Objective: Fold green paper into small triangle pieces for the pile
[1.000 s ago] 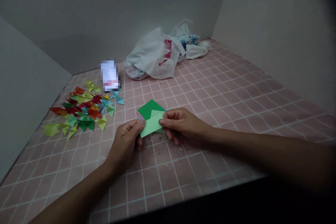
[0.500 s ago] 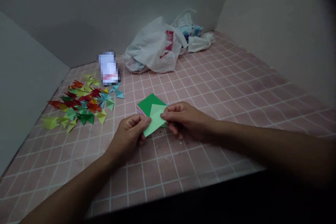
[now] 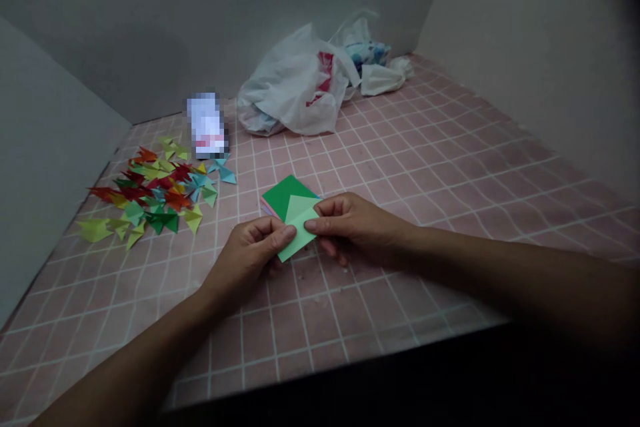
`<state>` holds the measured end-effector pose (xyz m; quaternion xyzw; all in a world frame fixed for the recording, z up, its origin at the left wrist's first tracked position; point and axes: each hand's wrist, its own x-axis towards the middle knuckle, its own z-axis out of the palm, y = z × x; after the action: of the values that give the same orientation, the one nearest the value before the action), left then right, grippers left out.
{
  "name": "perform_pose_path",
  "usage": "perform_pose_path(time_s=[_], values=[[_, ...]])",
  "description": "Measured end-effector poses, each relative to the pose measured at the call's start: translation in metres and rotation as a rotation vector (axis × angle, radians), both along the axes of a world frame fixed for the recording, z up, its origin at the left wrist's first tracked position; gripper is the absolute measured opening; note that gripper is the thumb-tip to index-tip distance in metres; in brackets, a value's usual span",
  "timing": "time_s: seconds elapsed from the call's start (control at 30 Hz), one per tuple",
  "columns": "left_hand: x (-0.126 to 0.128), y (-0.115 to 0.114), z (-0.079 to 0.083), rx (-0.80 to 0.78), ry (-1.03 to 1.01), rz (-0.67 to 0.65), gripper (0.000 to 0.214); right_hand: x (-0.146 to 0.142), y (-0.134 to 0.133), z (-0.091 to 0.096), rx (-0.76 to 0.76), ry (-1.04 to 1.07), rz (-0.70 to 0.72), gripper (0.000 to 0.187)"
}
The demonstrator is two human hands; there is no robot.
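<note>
As the left hand (image 3: 254, 245) edges closer to the right hand (image 3: 359, 222), both pinch the folded light-green origami paper (image 3: 301, 219), its crease apparently still being worked.

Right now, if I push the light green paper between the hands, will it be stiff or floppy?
The light green paper looks thin, so it probably weighs little and bends easily. A straight fold line seems to cross it, so it may be stiffer there. The left hand and right hand pinch it, so it might bow rather than slide.
</note>
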<state>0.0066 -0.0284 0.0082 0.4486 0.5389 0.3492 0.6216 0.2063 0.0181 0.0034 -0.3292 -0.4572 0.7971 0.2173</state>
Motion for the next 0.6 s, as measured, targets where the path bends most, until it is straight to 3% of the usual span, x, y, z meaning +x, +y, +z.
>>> perform_pose_path(time_s=[0.2,0.6], values=[[-0.0001,-0.0007,0.0023,-0.047,0.047,-0.077,0.039,-0.0001,-0.0018,-0.0005,0.006,0.021,-0.017,0.030],[0.0005,-0.0007,0.0035,-0.068,0.062,-0.089,0.043,0.0000,-0.0037,0.0015,-0.083,0.036,-0.041,0.028]])
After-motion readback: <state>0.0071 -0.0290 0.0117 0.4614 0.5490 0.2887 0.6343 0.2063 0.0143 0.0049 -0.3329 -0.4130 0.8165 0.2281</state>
